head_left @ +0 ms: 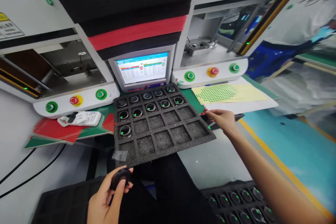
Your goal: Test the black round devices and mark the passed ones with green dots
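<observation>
Two machines, left (61,105) and right (198,78), stand side by side behind the bench (91,133). Between them sits a lit monitor (141,68).

The foam tray (162,142) lies in front of the monitor. Its long axis runs left to right, at a slant, with the right end farther from the person. Round units (151,107) occupy its two rear rows and the left pocket of the third.

A yellow sheet (219,92) of green dots lies to the right of the tray, before the right machine.

Right hand (223,119): beside the tray's right edge, near the sheet. Thumb and forefinger reach leftward, tips close together at small red spots (202,113); I cannot tell whether they grip anything.

Left hand (103,197): closed around a black disc (119,176), with the thumb across its broad face and fingers curled behind.

The disc is located just in front of the tray's near-left corner. It is tilted, broad face toward the person; seen obliquely, its longer axis slants from lower left to upper right.
</observation>
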Tool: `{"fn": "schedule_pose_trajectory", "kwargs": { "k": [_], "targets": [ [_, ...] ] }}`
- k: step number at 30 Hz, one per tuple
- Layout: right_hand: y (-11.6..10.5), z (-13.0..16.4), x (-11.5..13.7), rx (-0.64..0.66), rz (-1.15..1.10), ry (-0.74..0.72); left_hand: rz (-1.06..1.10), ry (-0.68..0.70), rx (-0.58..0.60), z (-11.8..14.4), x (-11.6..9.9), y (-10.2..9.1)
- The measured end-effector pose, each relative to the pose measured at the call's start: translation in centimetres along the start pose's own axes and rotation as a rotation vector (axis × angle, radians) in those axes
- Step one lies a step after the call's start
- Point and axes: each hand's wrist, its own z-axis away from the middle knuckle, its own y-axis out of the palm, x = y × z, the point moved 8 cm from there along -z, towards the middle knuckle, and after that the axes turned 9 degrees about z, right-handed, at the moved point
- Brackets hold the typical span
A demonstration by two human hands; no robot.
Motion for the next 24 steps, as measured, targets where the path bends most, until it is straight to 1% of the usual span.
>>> {"fn": "schedule_pose_trajectory", "kwargs": {
  "k": [4, 7, 8, 10, 11, 12, 13, 14, 16, 18, 19, 21, 22, 24],
  "targets": [
    [-0.2, 0.8, 0.8, 0.004, -0.019, 0.009, 0.025, 0.03, 0.061, -0.1, 0.1, 0.5],
    [-1.6, 2.1, 2.7, -0.015, 0.019, -0.054, 0.058, 0.043, 0.108, -0.3, 0.8, -0.2],
    [-2.2, 2.6, 3.7, -0.033, 0.042, -0.09, 0.063, 0.043, 0.125, -0.5, 1.2, -0.6],
    [-3.1, 4.0, 6.2, -0.114, 0.104, -0.184, 0.071, 0.033, 0.145, -0.9, 2.2, -1.5],
    [-3.1, 4.9, 7.9, -0.156, 0.158, -0.261, 0.079, 0.026, 0.14, -1.2, 2.7, -2.0],
    [-2.4, 5.9, 10.0, -0.17, 0.214, -0.365, 0.092, 0.019, 0.122, -1.5, 3.2, -2.6],
    [-0.9, 7.1, 12.4, -0.15, 0.271, -0.502, 0.107, 0.012, 0.094, -1.7, 3.7, -3.1],
    [1.2, 8.5, 14.9, -0.095, 0.319, -0.657, 0.126, 0.006, 0.063, -1.9, 4.1, -3.7],
    [7.0, 12.1, 19.6, 0.094, 0.365, -0.979, 0.171, -0.008, 0.025, -2.0, 4.6, -4.4],
    [13.2, 15.3, 23.0, 0.278, 0.401, -1.193, 0.206, -0.02, 0.011, -1.9, 5.0, -4.9],
    [16.3, 16.8, 24.2, 0.38, 0.438, -1.284, 0.219, -0.024, 0.011, -1.8, 5.2, -5.1],
    [21.9, 19.1, 25.9, 0.549, 0.524, -1.407, 0.245, -0.038, 0.005, -1.6, 5.8, -5.8],
    [24.3, 19.9, 26.4, 0.619, 0.57, -1.453, 0.261, -0.053, -0.003, -1.5, 6.2, -6.2],
    [28.3, 20.8, 27.0, 0.732, 0.66, -1.517, 0.295, -0.107, -0.025, -1.5, 7.5, -7.0]
  ]
}}
